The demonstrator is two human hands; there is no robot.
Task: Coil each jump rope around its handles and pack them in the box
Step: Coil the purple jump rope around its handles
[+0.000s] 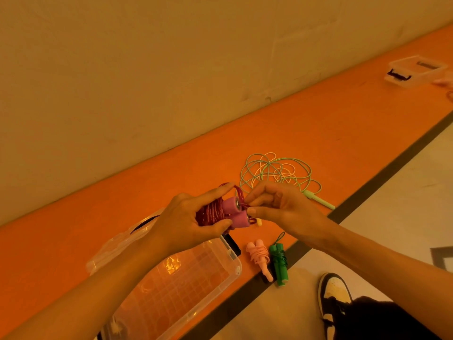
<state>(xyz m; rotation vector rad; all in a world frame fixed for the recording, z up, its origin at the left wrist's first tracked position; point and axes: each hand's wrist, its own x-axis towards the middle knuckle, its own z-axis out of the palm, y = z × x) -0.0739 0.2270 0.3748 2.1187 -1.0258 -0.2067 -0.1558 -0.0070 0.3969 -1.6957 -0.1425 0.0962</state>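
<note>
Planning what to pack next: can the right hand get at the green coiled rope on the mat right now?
Probably, once freed: the right hand pinches the red rope, but the green coiled rope lies uncovered just below its wrist.

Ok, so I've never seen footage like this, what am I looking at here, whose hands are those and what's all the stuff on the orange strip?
There is no machine here. A person wears a camera on their head, so this one picture looks forward and down at their own two bare hands. The left hand grips a dark pink jump rope, whose cord is wound round its two handles. The right hand pinches the cord by the handle ends. On the orange floor strip lie an open clear box, a coiled pink rope and a coiled green rope beside it. A loose tangle of pale ropes lies farther back. The box looks empty.
</note>
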